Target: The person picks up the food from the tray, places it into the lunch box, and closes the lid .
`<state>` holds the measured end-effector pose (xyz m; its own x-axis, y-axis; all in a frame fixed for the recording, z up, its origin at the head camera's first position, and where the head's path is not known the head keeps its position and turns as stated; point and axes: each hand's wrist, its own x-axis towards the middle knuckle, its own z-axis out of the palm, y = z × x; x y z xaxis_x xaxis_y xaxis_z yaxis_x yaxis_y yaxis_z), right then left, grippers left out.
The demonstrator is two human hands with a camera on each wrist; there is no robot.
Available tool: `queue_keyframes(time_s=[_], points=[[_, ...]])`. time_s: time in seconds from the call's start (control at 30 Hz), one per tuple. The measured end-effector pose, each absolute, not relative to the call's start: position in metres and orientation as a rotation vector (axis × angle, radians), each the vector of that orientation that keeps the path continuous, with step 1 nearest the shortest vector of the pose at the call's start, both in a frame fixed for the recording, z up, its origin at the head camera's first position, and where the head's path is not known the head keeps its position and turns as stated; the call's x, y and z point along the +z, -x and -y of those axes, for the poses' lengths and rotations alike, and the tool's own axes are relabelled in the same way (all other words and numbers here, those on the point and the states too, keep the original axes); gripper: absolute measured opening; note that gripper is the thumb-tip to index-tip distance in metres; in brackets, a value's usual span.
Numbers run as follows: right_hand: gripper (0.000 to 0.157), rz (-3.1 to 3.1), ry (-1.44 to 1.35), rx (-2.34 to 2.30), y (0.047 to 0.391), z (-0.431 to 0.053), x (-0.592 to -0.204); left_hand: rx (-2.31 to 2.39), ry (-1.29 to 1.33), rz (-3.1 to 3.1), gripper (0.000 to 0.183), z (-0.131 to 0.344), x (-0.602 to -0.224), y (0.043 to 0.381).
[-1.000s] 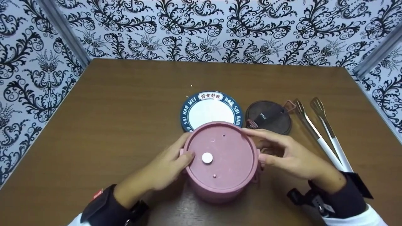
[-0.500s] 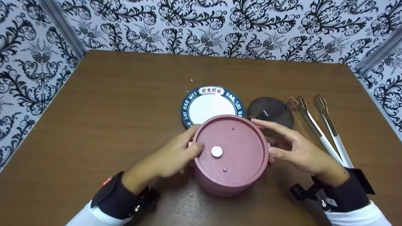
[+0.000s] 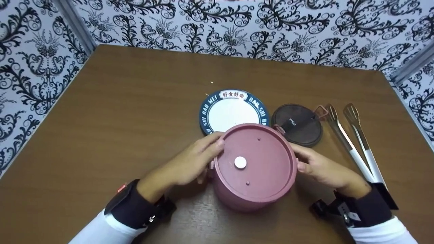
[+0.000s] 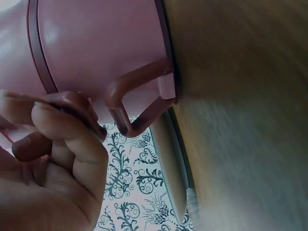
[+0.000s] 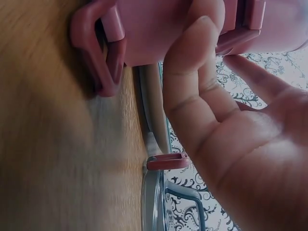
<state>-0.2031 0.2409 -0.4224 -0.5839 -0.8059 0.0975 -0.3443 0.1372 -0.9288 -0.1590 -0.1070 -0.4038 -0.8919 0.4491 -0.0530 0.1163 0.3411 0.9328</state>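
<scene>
In the head view a round pink lidded container (image 3: 264,159) stands at the front of the table, with a white button (image 3: 240,162) on its lid. My left hand (image 3: 190,162) grips its left side, thumb at the lid's rim. In the left wrist view, curled left fingers (image 4: 72,125) hold an upper side clasp (image 4: 77,106), above a lower pink loop handle (image 4: 137,98). On the right side, my right hand (image 3: 322,167) holds the container, its thumb by the rim. Bent right fingers (image 5: 192,53) press at the upper clasp in the right wrist view.
Behind the container lies a white plate (image 3: 232,113) with a blue lettered rim, partly covered. Beside it sits a dark round disc (image 3: 305,132) with pink loops. White-handled metal tongs (image 3: 359,149) lie spread at the right. Patterned panels (image 3: 230,30) border the brown table (image 3: 118,118).
The container sits further right in view, as the view shifts too. My left thumb has slid off the lid's top to its rim. The right fingers have dropped from the rim down the side.
</scene>
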Motion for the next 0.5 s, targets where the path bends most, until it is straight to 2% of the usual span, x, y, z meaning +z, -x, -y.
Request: queue_keyframes(time_s=[0.13, 0.3, 0.5], points=[[0.056, -1.958, 0.961, -1.510, 0.198, -0.234, -0.416, 1.592, -0.438, -2.416, 0.045, 0.109, -0.409, 0.163], [0.068, -2.128, 0.541, -1.719, 0.188, -0.207, -0.404, 1.771, -0.283, -2.436, 0.039, 0.105, -0.413, 0.165], [0.068, -2.043, 0.242, -1.959, 0.173, -0.184, -0.420, 2.048, -0.164, -2.148, 0.038, 0.092, -0.428, 0.157]])
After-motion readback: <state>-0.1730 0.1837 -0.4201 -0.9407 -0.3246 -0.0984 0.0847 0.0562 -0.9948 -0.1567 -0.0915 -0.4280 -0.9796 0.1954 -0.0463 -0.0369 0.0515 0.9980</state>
